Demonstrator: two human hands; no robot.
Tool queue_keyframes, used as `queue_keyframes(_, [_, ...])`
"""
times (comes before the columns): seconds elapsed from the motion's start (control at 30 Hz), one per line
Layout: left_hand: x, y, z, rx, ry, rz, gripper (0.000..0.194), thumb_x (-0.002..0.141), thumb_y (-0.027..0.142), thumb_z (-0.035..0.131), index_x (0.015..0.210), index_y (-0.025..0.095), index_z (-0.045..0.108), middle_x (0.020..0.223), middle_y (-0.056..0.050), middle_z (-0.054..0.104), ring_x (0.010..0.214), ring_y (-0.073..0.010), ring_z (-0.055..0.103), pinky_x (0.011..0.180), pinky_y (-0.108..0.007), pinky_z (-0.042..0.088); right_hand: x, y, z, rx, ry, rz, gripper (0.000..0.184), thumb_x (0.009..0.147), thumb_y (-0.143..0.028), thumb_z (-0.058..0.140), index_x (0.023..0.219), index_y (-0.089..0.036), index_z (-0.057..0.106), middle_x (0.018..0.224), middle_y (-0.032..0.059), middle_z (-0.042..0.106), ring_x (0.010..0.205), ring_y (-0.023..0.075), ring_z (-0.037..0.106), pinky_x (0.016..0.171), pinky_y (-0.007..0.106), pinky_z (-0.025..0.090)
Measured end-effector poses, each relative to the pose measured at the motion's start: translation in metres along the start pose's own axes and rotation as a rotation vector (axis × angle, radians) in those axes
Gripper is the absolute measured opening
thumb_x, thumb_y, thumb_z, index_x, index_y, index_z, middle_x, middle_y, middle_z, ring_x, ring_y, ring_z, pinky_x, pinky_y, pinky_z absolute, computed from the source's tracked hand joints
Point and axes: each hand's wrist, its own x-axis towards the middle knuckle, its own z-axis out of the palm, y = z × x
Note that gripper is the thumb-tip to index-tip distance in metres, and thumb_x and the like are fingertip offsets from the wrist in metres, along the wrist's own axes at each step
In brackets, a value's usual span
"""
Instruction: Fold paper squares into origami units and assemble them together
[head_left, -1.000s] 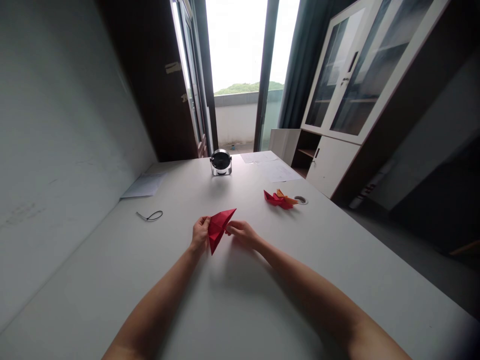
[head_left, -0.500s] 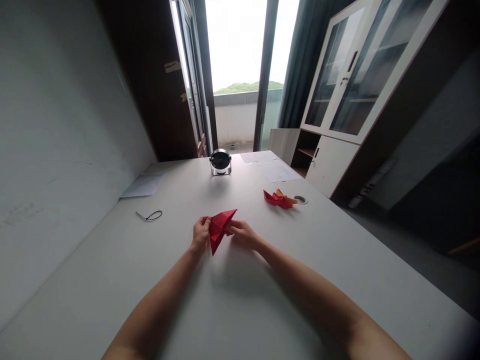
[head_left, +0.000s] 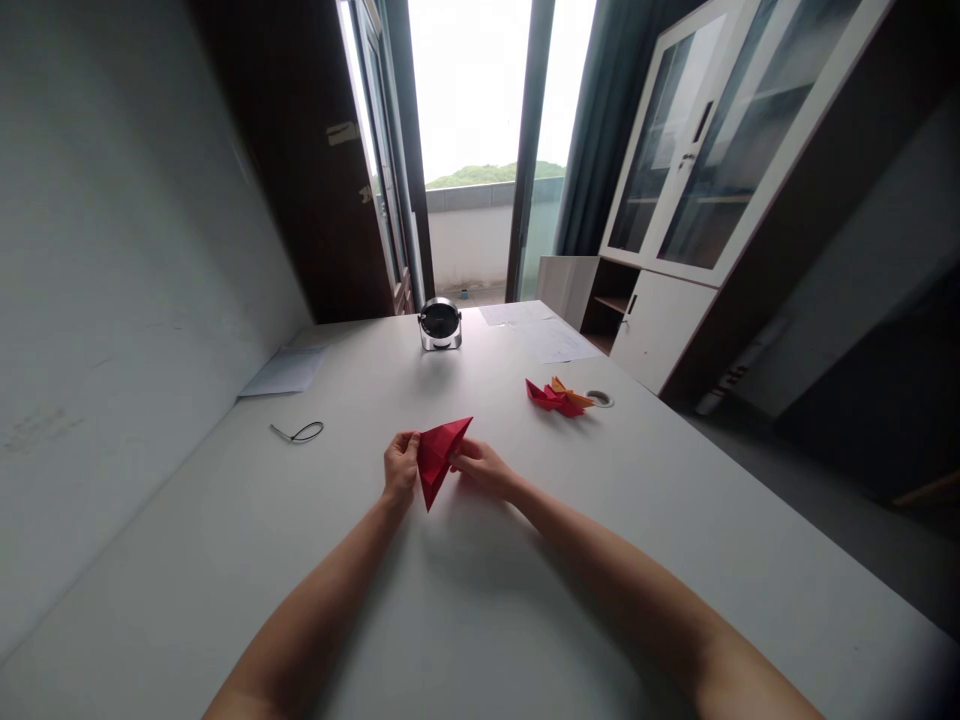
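Note:
A piece of folded red paper [head_left: 441, 456] is held just above the white table, one point up to the right and another toward me. My left hand [head_left: 401, 466] pinches its left corner between thumb and fingers. On the other side, my right hand [head_left: 481, 467] grips the paper's right edge, its fingertips partly hidden by the fold. Beyond my right hand lie red folded paper boats [head_left: 555, 399] with an orange folded piece [head_left: 571, 393] against them.
A black cable tie [head_left: 298, 433] lies at left, near paper sheets [head_left: 283, 372] by the wall. A round black device on a metal stand [head_left: 440, 324] stands at the far end. More sheets [head_left: 555, 338] lie back right; a round table grommet [head_left: 601, 399] is beside the folded pieces.
The red paper has turned slightly, and its lower point has shifted a little to the right. Both hands keep hold of it, the right fingers moving slightly along its edge.

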Motion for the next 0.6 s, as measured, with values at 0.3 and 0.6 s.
queue_keyframes(0.3, [-0.007,0.006,0.003,-0.031,-0.116,-0.06,0.039,0.073,0.053,0.078,0.088,0.019,0.065,0.082,-0.001,0.067,0.071,-0.0131,0.061,0.07,-0.026,0.05,0.001,0.01,0.0,-0.012,0.051,0.012,0.025,0.079,-0.037,0.067,0.093,-0.016,0.067,0.084,0.0039,0.07,0.075,0.0192,0.063,0.069,0.03,0.051])
queue_keyframes(0.6, [-0.007,0.002,0.004,0.022,-0.209,-0.049,0.033,0.078,0.045,0.076,0.091,0.016,0.067,0.086,-0.004,0.069,0.076,-0.015,0.064,0.077,-0.03,0.054,0.004,0.014,-0.009,-0.06,0.258,-0.061,0.025,0.082,-0.036,0.062,0.096,-0.017,0.069,0.087,0.0046,0.071,0.079,0.0198,0.065,0.072,0.031,0.053])
